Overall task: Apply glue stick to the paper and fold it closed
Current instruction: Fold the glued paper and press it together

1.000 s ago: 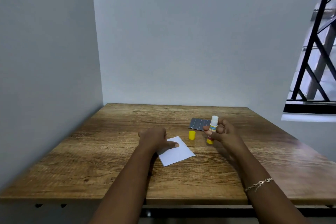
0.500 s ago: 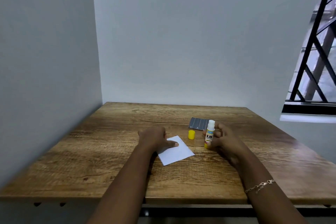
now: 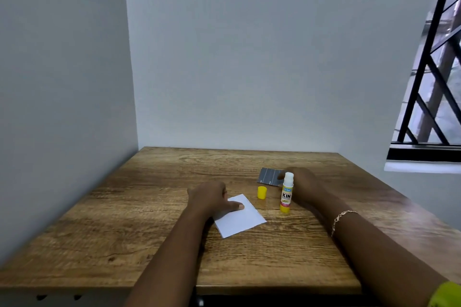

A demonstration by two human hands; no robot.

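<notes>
A glue stick (image 3: 286, 192) stands upright on a wooden table (image 3: 149, 207), right of the frame's centre, with its long axis vertical. Its uncapped white tip points up and its yellow base rests on the wood. The label reads "KIN" in bold black letters on yellow; the smaller print above and below is too fine to read. Its yellow cap (image 3: 262, 192) stands just left of it, apart from it.

The right hand (image 3: 303, 184) sits directly behind and to the right of the stick, with one fingertip showing past the stick's left side. Whether the fingers grip the stick or only lie close to it cannot be told. A thin gold bracelet (image 3: 343, 218) circles that wrist.

Lower and to the left, a white paper (image 3: 239, 218) lies flat, turned so one corner points toward the far edge of the table. The left hand (image 3: 212, 197) rests on its upper left part. The thumb lies straight on the sheet and the other fingers are tucked out of sight.

Behind the stick and cap lies a dark grey card (image 3: 269, 176) with pale lines, partly covered by the right hand.

The table fits into a corner of plain pale walls. A window (image 3: 434, 82) with black bars fills the upper right of the frame.
</notes>
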